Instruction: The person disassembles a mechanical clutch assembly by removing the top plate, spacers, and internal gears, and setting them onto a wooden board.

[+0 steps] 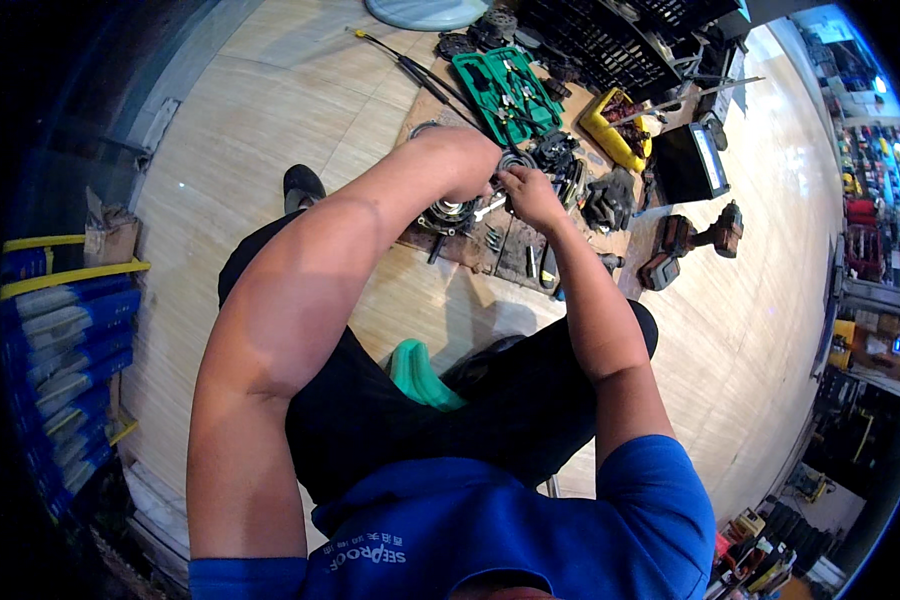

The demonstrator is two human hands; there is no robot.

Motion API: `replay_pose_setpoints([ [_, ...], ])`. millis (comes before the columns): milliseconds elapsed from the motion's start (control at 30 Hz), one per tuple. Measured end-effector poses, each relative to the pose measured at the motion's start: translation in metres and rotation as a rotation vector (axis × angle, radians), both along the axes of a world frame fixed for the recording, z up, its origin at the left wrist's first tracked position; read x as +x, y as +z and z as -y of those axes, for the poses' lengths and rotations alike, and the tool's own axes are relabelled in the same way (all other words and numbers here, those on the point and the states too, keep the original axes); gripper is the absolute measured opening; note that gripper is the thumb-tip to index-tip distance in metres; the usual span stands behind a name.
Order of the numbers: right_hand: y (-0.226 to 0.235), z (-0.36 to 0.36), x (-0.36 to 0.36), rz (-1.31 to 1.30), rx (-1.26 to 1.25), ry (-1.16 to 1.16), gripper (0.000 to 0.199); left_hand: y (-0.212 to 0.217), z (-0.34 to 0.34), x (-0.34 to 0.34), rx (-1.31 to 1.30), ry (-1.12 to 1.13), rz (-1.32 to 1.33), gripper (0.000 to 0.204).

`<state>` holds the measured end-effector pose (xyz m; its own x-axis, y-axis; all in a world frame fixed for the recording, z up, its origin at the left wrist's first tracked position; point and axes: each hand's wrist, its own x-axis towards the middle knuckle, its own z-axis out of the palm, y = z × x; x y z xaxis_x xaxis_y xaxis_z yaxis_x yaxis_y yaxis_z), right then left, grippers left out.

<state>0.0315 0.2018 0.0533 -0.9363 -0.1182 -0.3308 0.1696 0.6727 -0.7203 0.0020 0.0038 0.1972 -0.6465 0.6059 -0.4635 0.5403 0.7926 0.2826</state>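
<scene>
My left hand (467, 160) is closed over a round black metal part (513, 160) held above a wooden board (500, 255) on the floor. My right hand (530, 195) meets it from the right, fingers pinched on the same part. Just below the hands lies a round hub-like assembly (448, 214) with a silver wrench (488, 207) beside it. I cannot make out exactly what the fingers grip.
A green open tool case (505, 92) lies beyond the hands, with a yellow tray (615, 128), black gloves (608, 198) and a cordless power tool (700, 238) to the right. A long black bar (410, 68) lies on the pale wood floor. Blue boxes (60, 350) stack at left.
</scene>
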Motion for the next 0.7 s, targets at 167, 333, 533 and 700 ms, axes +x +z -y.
replay_pose_setpoints([
  [167,0.02,-0.012,0.0,0.181,-0.337,0.213,0.042,0.001,0.0,-0.002,0.0,0.006,0.011,0.032],
  [333,0.004,-0.02,-0.004,-0.049,-0.054,0.419,0.049,-0.011,0.005,0.004,0.06,0.026,-0.03,0.026],
  [533,0.008,-0.03,0.0,-0.221,0.026,0.411,0.04,-0.009,-0.009,-0.001,-0.004,0.0,0.006,0.029],
  [700,0.025,-0.015,0.011,-0.163,0.059,0.34,0.035,-0.007,-0.004,0.01,-0.02,0.011,0.018,0.035],
])
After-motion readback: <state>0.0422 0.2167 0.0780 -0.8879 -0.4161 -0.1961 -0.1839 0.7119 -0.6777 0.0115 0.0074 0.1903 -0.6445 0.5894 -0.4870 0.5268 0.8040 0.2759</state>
